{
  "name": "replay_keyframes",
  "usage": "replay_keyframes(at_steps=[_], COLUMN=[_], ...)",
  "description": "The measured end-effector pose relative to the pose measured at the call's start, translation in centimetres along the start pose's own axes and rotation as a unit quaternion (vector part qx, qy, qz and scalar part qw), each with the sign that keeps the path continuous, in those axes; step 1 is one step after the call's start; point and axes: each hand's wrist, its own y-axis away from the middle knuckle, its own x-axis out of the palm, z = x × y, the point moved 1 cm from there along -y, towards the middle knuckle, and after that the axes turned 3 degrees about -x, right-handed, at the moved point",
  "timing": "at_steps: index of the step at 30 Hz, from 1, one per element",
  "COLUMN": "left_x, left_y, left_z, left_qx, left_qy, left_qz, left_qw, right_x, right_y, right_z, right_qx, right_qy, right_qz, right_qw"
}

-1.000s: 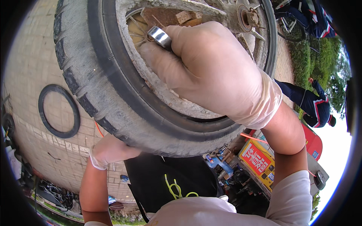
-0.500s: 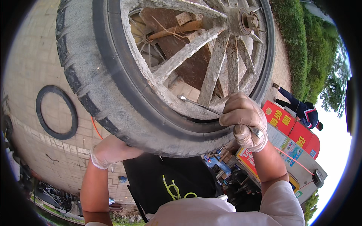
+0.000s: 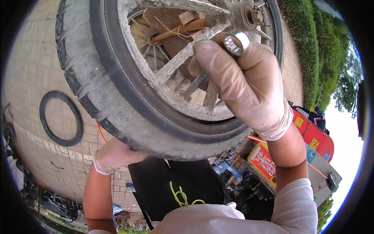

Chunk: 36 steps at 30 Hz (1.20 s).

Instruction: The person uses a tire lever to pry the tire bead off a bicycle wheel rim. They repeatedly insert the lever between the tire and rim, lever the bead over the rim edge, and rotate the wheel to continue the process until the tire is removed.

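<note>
A large wheel stands tilted in front of me, its worn black tire around a dirt-crusted spoked rim. My right hand, in a thin whitish glove, is closed round a silver combination wrench. The ring end pokes out above my fingers; the flat far end lies over the gap between spokes, close to the rim's inner edge. Right of my knuckles sits the hub with its axle nut. My gloved left hand grips the tire's lower edge, its fingertips hidden behind the rubber.
On the paving at left lies a loose black tire ring. An orange hose runs behind the wheel. Boxes and tools clutter the lower right, beside a red cart. A hedge lines the right, with a person partly hidden near it.
My right hand has risen from the lower rim toward the hub, turning the wrench so its ring end faces up. The wheel has shifted slightly left; my left hand stays put.
</note>
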Motion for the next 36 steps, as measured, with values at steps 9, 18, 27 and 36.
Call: replay_keyframes(at_steps=[9, 18, 27, 36], left_x=[0.1, -0.3, -0.1, 0.2], left_y=[0.0, 0.1, 0.0, 0.4], left_z=[0.8, 0.6, 1.0, 1.3], left_qx=[0.026, -0.009, 0.026, 0.000], left_qy=[-0.011, 0.005, 0.048, 0.062], left_qz=[-0.004, 0.021, 0.018, 0.013], left_qw=[1.000, 1.000, 0.998, 0.998], right_x=[3.9, 1.3, 0.6, -1.4], right_y=[-5.6, -1.7, 10.4, 9.1], right_z=[1.5, 1.4, -4.1, -3.5], right_qx=[-0.067, -0.093, -0.197, -0.004], right_qy=[0.248, 0.171, 0.112, -0.104], right_qz=[0.103, 0.097, 0.020, -0.160], right_qw=[0.961, 0.976, 0.974, 0.982])
